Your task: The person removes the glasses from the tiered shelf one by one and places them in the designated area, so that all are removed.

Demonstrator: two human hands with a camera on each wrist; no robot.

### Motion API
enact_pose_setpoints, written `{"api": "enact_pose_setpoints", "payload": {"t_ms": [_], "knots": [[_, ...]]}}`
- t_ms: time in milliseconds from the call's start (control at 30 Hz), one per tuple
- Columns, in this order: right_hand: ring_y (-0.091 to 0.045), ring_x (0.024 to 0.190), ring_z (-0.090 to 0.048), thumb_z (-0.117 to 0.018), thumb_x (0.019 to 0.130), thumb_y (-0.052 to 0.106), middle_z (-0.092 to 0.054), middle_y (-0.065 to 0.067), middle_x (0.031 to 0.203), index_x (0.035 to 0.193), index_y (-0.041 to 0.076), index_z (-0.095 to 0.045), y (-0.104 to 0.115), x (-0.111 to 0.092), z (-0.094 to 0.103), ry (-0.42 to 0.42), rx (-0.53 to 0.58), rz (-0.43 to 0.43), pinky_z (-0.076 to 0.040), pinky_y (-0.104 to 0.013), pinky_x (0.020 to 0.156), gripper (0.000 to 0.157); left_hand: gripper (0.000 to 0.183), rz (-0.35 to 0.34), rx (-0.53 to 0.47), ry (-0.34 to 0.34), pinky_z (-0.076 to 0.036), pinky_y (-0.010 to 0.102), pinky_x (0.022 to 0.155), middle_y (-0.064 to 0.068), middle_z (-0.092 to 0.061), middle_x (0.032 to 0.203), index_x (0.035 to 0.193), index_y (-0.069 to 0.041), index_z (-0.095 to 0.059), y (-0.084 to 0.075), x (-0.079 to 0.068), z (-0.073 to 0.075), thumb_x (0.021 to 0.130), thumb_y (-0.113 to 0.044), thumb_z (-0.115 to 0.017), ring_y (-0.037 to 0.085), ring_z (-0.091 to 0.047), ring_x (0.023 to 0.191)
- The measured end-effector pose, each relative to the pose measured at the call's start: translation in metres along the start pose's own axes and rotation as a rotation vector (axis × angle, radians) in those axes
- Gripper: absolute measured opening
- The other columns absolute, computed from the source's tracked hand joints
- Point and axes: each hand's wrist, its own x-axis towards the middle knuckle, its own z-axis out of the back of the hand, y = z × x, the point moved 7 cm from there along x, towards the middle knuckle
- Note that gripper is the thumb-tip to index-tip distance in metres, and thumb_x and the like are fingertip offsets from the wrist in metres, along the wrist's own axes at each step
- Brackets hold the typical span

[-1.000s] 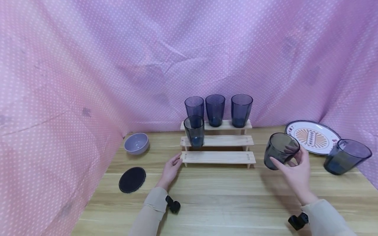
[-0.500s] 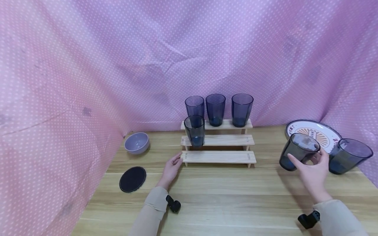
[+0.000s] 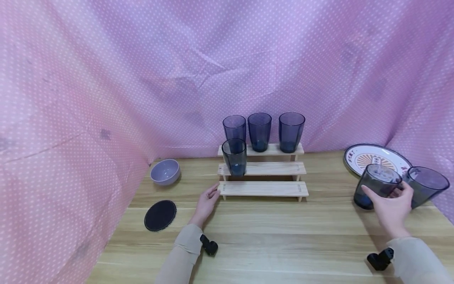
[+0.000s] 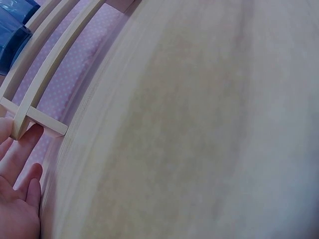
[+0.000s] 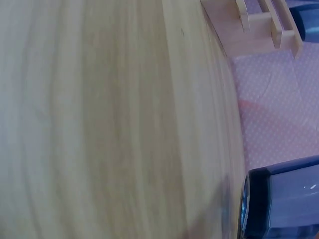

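Observation:
At the left end of the lowest step, my left hand (image 3: 205, 203) pinches the three-step wooden rack (image 3: 264, 189). The left wrist view shows the thumb above that step and a finger (image 4: 22, 149) under it. Far to the right, my right hand (image 3: 391, 209) grips a dark tinted drinking glass (image 3: 376, 185), thumb on its near side. Its base is close to the tabletop in the right wrist view, where the hand is hidden. Just right of it stands another glass (image 3: 425, 183), partly covered by the hand. One more glass (image 3: 235, 159) occupies the rack's middle step, on the left.
Three glasses (image 3: 291, 132) line the top step. A white patterned plate (image 3: 361, 154) lies behind the held glass. On the left are a small purple bowl (image 3: 165, 172) and a black round coaster (image 3: 160, 215). Pink dotted cloth (image 3: 198, 79) hangs behind the table.
My right hand has carried the glass rightward, away from the rack, and lowered it in front of the plate beside the other glass. The left hand stays at the rack.

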Motion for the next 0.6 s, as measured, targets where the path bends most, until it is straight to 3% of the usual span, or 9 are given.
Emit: {"api": "enact_pose_setpoints", "payload": {"t_ms": [600], "knots": [[0.008, 0.100, -0.036, -0.080, 0.072, 0.027, -0.032, 0.025, 0.108, 0.144, 0.028, -0.024, -0.011, 0.013, 0.003, -0.003, -0.004, -0.040, -0.032, -0.016, 0.099, 0.091, 0.041, 0.006, -0.009, 0.007, -0.039, 0.042, 0.105, 0.018, -0.055, 0.134, 0.137, -0.007, -0.050, 0.004, 0.001, 0.000, 0.097, -0.016, -0.054, 0.029, -0.053, 0.122]]}}
